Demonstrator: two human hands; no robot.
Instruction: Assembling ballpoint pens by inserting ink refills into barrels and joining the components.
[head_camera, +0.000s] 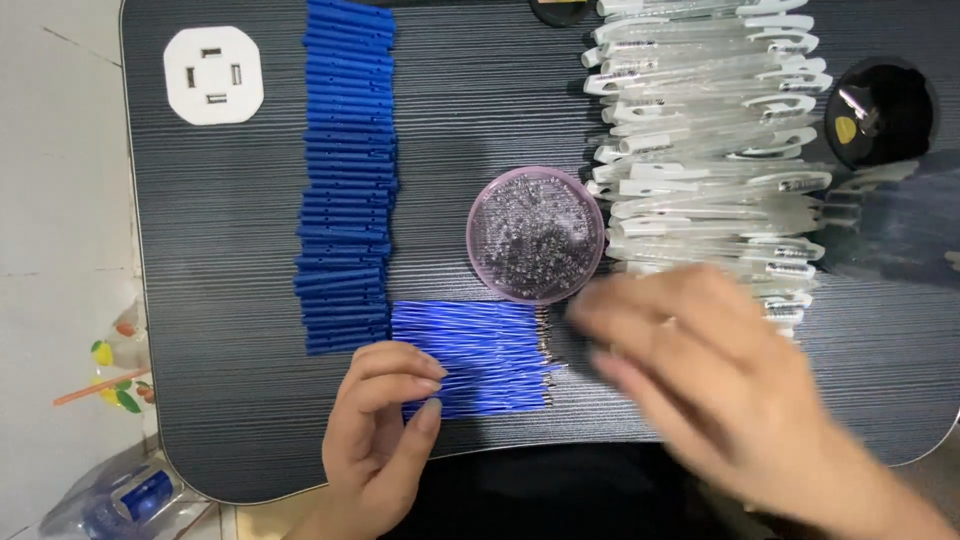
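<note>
Thin blue pen refills (480, 358), metal-tipped, lying side by side

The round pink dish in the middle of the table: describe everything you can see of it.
The round pink dish is shallow, of clear pinkish plastic by its look, and sits flat on the dark striped table. It holds a heap of tiny shiny bits, too small to tell what they are. It lies between the column of blue caps and the pile of clear pen barrels, whose nearest ends reach its right rim. The blue refills lie just below it. The blurred right hand hovers near its lower right edge; contact cannot be told.
</note>
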